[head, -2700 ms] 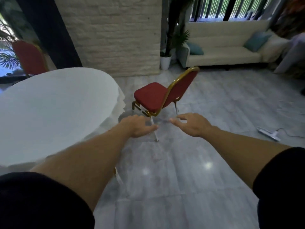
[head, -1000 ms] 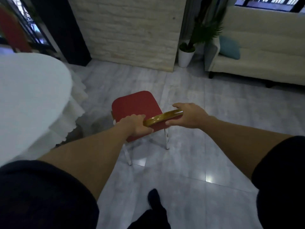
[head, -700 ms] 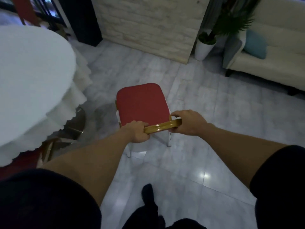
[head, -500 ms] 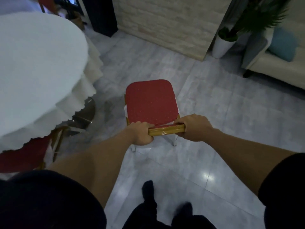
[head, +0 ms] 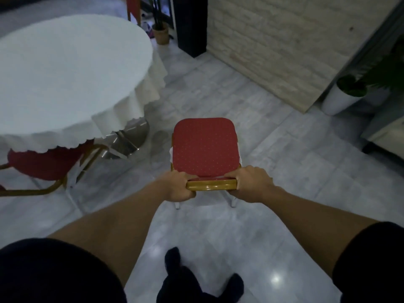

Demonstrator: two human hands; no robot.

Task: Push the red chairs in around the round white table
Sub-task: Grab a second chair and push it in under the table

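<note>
A red chair (head: 205, 145) with a gold frame stands on the grey floor in front of me, its seat pointing away, to the right of the round white table (head: 65, 68). My left hand (head: 178, 185) grips the left end of its gold top rail and my right hand (head: 251, 183) grips the right end. A second red chair (head: 41, 165) sits partly under the tablecloth at the left. A third red chair (head: 133, 7) shows behind the table at the top.
A brick wall (head: 284, 36) and a dark pillar (head: 190, 22) stand ahead. A white potted plant (head: 341, 95) and a sofa corner (head: 384, 130) are at the right. The table's metal base (head: 129, 141) lies left of the held chair. My dark feet (head: 196, 281) are below.
My hands reached the chair's top rail and closed on it. I stepped around behind the chair, so the table now lies ahead to the left with the second chair in sight.
</note>
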